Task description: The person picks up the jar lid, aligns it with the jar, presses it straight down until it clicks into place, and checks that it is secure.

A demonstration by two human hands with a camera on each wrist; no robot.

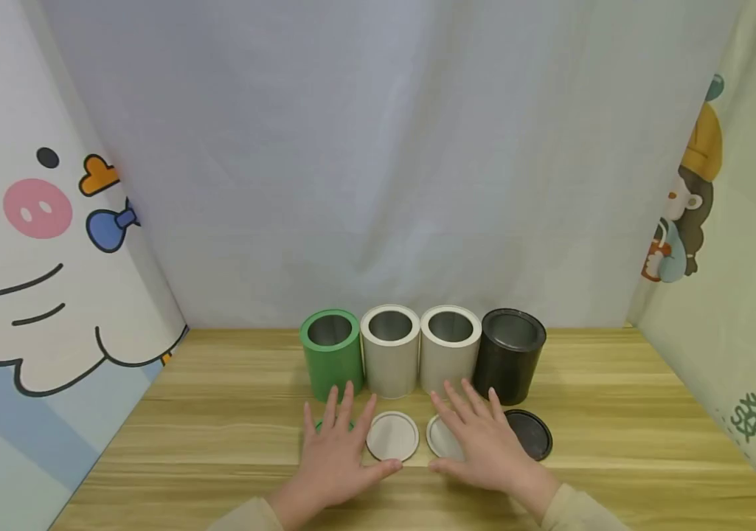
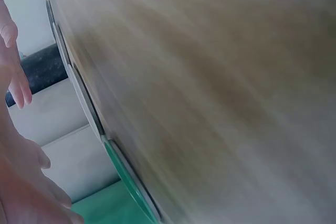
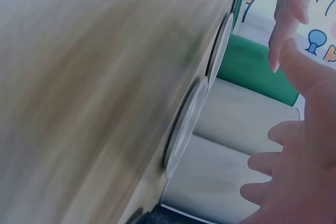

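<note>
My left hand [image 1: 336,461] hovers with spread fingers over a green lid [image 1: 326,425], hiding most of it. Spread in the same way, my right hand [image 1: 484,446] is above the right white lid [image 1: 442,439] and covers part of it. Between the hands lies another white lid [image 1: 392,436]. A black lid [image 1: 532,435] sits just right of my right hand. Behind the lids stand a green can [image 1: 333,369], two white cans, the left one [image 1: 391,369] and the right one [image 1: 447,369], and a black can [image 1: 509,365], all upright without lids. Both hands hold nothing.
The cans stand side by side near the back of the wooden table [image 1: 218,413]. A pale curtain [image 1: 378,147] hangs behind it. Printed cloth with a cartoon bird [image 1: 39,310] is on the left, and another printed cloth [image 1: 716,310] on the right.
</note>
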